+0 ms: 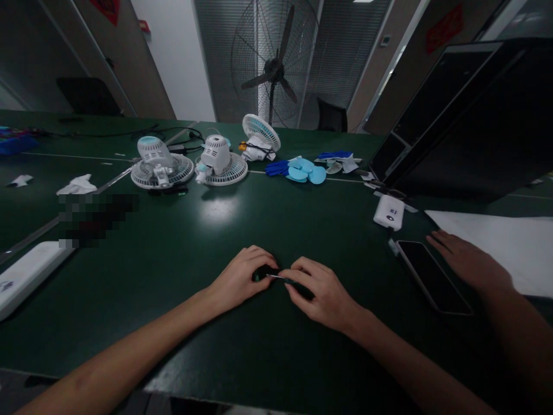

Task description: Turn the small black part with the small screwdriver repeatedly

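Observation:
My left hand [244, 275] rests low over the green table, its fingers closed on a small dark piece [261, 272] with a bit of green on it; most of that piece is hidden, and its kind is unclear. My right hand [322, 293] grips a small screwdriver [300, 287] with a dark handle. The thin metal shaft points left, and its tip reaches the dark piece by my left fingertips. Both hands are close together in the middle of the table.
Several white fan parts [216, 155] stand at the back, beside light-blue fan blades [306, 171] and blue gloves [276, 168]. At right are a phone [432, 276], a white power bank [389, 211], paper [514, 248] and another person's hand [475, 262]. A white power strip [30, 276] lies left.

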A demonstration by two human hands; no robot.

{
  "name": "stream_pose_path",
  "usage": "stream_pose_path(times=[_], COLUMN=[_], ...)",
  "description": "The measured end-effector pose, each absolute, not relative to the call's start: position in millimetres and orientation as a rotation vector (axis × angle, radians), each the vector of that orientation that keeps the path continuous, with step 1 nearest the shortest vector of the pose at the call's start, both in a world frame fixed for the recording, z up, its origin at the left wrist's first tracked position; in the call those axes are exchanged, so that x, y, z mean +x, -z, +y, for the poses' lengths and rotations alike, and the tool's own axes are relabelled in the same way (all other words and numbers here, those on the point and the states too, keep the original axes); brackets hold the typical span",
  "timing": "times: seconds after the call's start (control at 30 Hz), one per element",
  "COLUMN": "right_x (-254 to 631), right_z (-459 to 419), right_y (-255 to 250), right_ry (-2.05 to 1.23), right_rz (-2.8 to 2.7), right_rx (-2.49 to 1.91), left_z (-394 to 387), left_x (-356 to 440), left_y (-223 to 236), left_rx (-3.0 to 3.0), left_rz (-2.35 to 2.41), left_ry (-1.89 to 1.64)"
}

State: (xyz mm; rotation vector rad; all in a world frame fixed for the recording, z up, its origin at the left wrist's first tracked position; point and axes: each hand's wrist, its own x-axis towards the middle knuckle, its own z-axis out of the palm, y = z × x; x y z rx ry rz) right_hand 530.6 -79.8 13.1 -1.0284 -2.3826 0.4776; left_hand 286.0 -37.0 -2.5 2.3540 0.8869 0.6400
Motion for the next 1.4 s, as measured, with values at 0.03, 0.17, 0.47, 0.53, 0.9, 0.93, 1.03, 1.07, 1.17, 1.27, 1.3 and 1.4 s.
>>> stream_pose_path(times=[0.03, 0.17, 0.47, 0.53, 0.9, 0.93, 1.03, 1.07, 1.17, 1.27, 1.3, 1.4], right_x=[531.9, 539.9, 547.5, 549.1, 551.2, 551.2, 551.0, 551.0, 550.8, 550.6, 550.6, 550.7], right_z=[-79.5, -77.8, -77.8, -77.9, -77.1, -76.9, -76.3, -76.1, -76.0, -76.7, -76.9, -77.3], right_y=[-12.4, -8.8, -9.7, -9.5, -7.8, -7.7, -7.2, -7.1, -6.9, -7.5, -7.9, -8.9], right_ry=[-0.472, -0.467, -0.517, -0.528, -0.592, -0.598, -0.615, -0.615, -0.597, -0.597, -0.601, -0.609], right_rz=[-2.377, -2.352, -2.309, -2.296, -2.264, -2.262, -2.259, -2.260, -2.267, -2.267, -2.264, -2.261], right_rx=[-1.039, -1.090, -1.128, -1.136, -1.146, -1.144, -1.142, -1.145, -1.153, -1.154, -1.154, -1.158], left_z=[-36.9, -37.5, -36.6, -20.1, 70.5, 70.0, 66.0, 64.5, 60.4, 56.9, 56.1, 54.9], left_x=[286.3, 286.1, 257.9, 235.7, 35.2, 30.2, 28.6, 29.6, 30.3, 28.2, 27.6, 27.0], left_y=[2.3, 2.0, 4.8, 7.1, 17.1, 17.3, 16.3, 15.5, 12.7, 9.7, 8.8, 7.3], left_rx=[2.357, 2.378, 2.432, 2.444, 2.169, 2.153, 2.126, 2.105, 2.029, 2.034, 2.044, 2.063], left_rz=[0.890, 0.908, 0.905, 0.951, 2.008, 2.031, 2.074, 2.115, 2.255, 2.289, 2.288, 2.289], left_ry=[-0.640, -0.629, -0.555, -0.580, -0.688, -0.689, -0.691, -0.689, -0.654, -0.640, -0.641, -0.613])
